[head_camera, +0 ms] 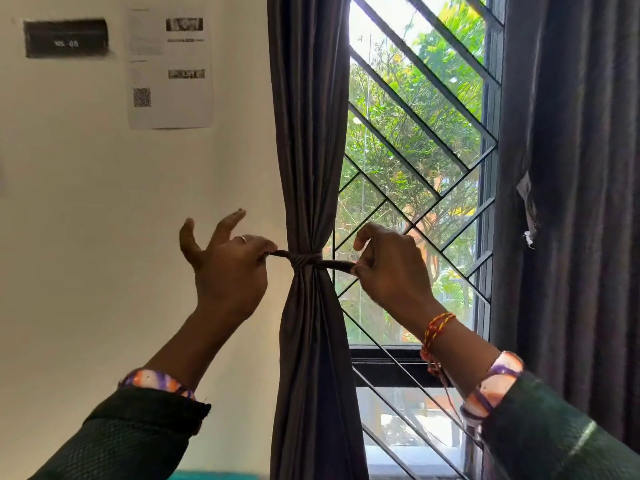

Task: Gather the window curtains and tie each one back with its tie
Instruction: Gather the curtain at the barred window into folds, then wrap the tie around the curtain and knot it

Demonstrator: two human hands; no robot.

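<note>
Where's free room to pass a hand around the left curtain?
Free: the bare wall left of the left curtain, and the gap before the window grille up to the right curtain. Crowded: the tie, left hand and right hand pinching its ends.

An institutional room, likely office or hostel: numbered door-style plaque [65, 38], printed notice [170, 67] taped on wall, barred window [420, 188]

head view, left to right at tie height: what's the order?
left hand pinching one tie end → tie knotted round the gathered left curtain → right hand pinching the other end → window grille → right curtain, hanging loose.
</note>
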